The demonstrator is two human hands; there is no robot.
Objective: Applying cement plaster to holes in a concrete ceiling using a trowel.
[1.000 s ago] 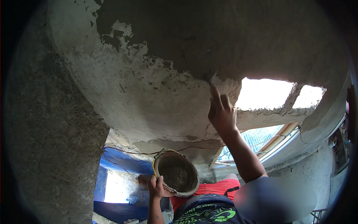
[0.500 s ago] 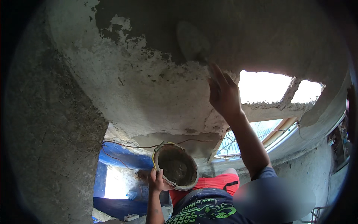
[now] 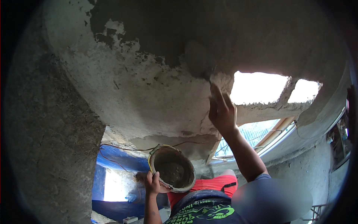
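My right hand (image 3: 223,114) is raised to the wall, its fingers closed round the handle of a trowel (image 3: 198,59). The blade, dim and slightly blurred, lies against or very close to the dark, damp-looking plaster (image 3: 156,26), near its ragged lower border with the paler wall (image 3: 123,87). Lower down, my left hand (image 3: 152,183) grips the rim of a bucket (image 3: 194,175), thumb over the edge. The bucket is tilted so its mouth faces up at me, and wet grey mortar (image 3: 174,172) sits inside it.
Two bright, rough-edged openings (image 3: 259,87) pierce the wall beside my right hand. Below them is a wood-framed window (image 3: 257,136). A loose cable (image 3: 126,148) runs behind the bucket. A rough wall edge (image 3: 56,130) stands at left, beside a blue-painted recess (image 3: 123,155).
My right hand has drawn the trowel downward along the wall, toward the ragged plaster border. My left hand still holds the bucket in nearly the same place.
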